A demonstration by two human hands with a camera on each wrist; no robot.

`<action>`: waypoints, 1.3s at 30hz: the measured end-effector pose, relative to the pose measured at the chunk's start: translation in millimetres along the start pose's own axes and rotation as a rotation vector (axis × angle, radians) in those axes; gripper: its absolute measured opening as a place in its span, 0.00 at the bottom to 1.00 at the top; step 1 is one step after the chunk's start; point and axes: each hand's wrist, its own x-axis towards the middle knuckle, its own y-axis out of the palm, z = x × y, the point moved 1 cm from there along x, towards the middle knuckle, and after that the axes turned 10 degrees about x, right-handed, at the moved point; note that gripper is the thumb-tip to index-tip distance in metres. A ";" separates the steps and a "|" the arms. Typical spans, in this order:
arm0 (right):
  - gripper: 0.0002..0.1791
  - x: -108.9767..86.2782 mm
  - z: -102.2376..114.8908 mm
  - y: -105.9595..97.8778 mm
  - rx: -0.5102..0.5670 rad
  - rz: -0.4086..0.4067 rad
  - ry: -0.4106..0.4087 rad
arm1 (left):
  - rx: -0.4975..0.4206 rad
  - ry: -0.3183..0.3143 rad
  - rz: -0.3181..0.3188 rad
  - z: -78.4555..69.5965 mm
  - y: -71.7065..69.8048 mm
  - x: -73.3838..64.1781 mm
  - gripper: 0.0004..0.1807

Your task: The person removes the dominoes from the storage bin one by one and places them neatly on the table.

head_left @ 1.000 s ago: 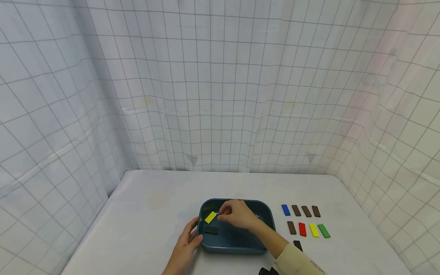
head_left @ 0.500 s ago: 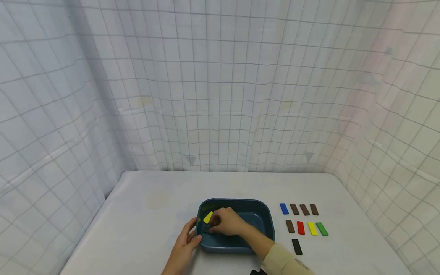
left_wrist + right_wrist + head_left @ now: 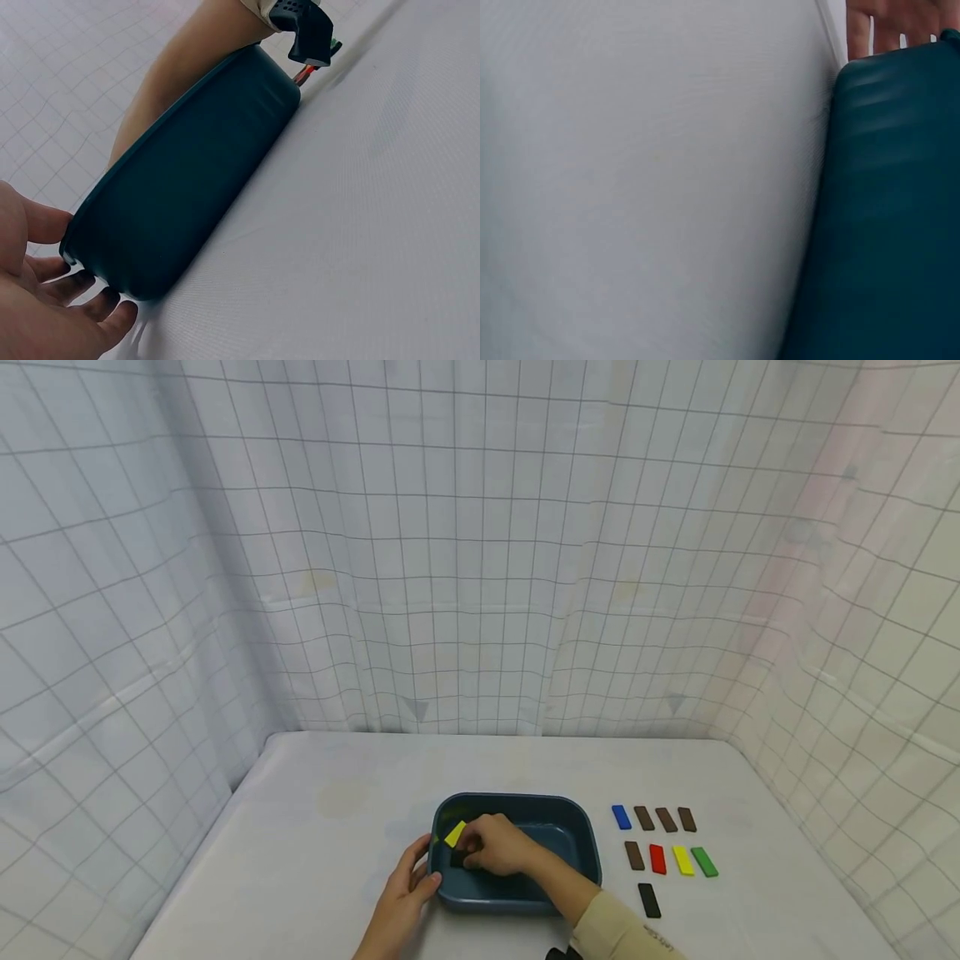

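A dark teal rectangular tub (image 3: 517, 906) stands on the white-covered table. My left hand (image 3: 401, 893) holds its left end, thumb at the rim and fingers against the outer wall, as the left wrist view also shows. Inside the tub, my right hand (image 3: 495, 847) pinches a small black rectangular block (image 3: 457, 857) near the left wall; the fingers partly cover it. A yellow block (image 3: 454, 835) lies just beyond those fingertips, partly hidden. In the right wrist view, the tub's outer wall (image 3: 900, 195) fills the right side and the right hand does not show.
Right of the tub, small flat blocks lie in rows: a blue block (image 3: 621, 817), several brown blocks (image 3: 666, 820), a red block (image 3: 657, 859), a yellow block (image 3: 682, 861), a green block (image 3: 704, 862) and a black block (image 3: 649, 900). Gridded white curtains (image 3: 480, 568) enclose the table.
My right hand has moved down and slightly left inside the tub, from beside the yellow block to the black block, and now pinches it. The left hand stays on the tub.
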 end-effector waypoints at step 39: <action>0.12 -60.1 -19.2 -58.9 0.530 -0.215 0.105 | 0.018 0.042 -0.025 0.3 4.1 -4.2 0.32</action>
